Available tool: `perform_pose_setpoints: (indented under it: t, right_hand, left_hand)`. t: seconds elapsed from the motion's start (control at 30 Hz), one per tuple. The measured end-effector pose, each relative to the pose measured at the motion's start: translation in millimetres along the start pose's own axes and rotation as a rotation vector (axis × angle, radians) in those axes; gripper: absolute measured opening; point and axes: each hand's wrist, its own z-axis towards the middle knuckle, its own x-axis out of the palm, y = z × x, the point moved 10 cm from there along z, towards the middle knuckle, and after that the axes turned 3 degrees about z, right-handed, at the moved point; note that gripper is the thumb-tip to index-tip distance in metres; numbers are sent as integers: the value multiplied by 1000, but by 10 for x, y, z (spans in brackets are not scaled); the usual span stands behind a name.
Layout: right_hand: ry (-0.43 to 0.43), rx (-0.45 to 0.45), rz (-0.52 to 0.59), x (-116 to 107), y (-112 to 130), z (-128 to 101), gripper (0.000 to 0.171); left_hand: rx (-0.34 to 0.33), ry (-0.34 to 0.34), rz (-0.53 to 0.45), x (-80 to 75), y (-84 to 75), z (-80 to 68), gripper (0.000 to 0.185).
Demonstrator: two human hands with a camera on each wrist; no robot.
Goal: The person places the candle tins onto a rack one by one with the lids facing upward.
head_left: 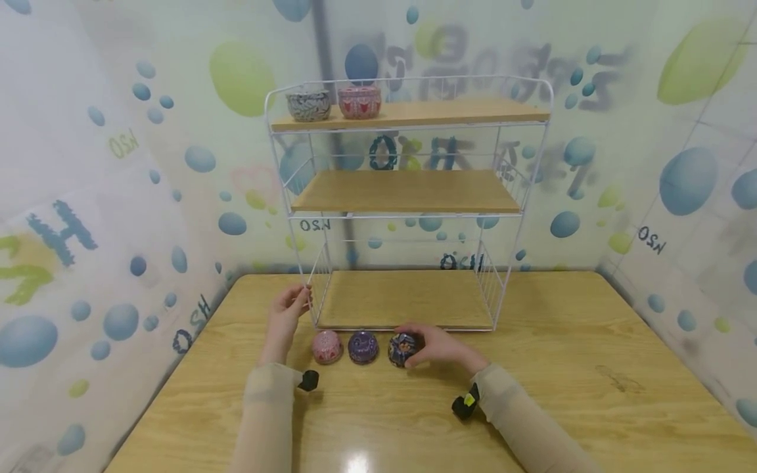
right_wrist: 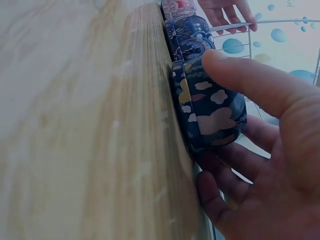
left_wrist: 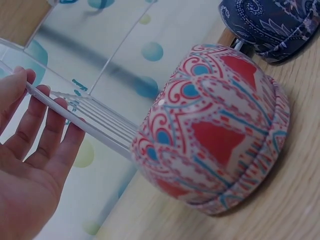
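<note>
Head view: two tins sit on the white wire shelf rack's [head_left: 408,112] top; three remain on the table, my right hand [head_left: 440,348] gripping the dark patterned round tin [head_left: 403,349], my left hand [head_left: 286,312] holding the rack's near-left post with loose fingers.

The head view is bright and evenly lit from overhead — a white glare spot sits on the table [head_left: 357,460] near the bottom edge, and shadows under the shelf [head_left: 408,197] and arms are soft and faint. The wide lens bends the walls and table edges outward toward the corners, and the wall print looks smeared. Both wrist views are dimmer with a bluish cast. In the left wrist view the pink tin [left_wrist: 215,130] is fairly sharp while the background blurs; in the right wrist view the thumb [right_wrist: 260,85] and near wood are soft — the dark tin [right_wrist: 210,105] is clearer.
</note>
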Motion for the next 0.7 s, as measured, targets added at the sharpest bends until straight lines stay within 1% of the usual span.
perform_pose_setpoints:
  t: [0.17, 0.27, 0.47, 0.57, 0.7]
  right_hand:
    - [-11, -4, 0, 3, 8, -8, 73]
    - [-22, 9, -1, -5, -18, -15, 73]
    - [-28, 26, -7, -17, -48, -17, 74]
    - [-34, 33, -25, -19, -52, -8, 75]
    - [-47, 35, -47, -15, -37, 6, 74]
  left_hand:
    - [25, -8, 16, -1, 1, 1, 34]
    - [28, 2, 24, 17, 9, 3, 35]
    - [31, 7, 2, 45, 11, 23, 33]
    - [29, 3, -8, 42, 8, 27, 32]
    - [7, -7, -21, 6, 27, 23, 28]
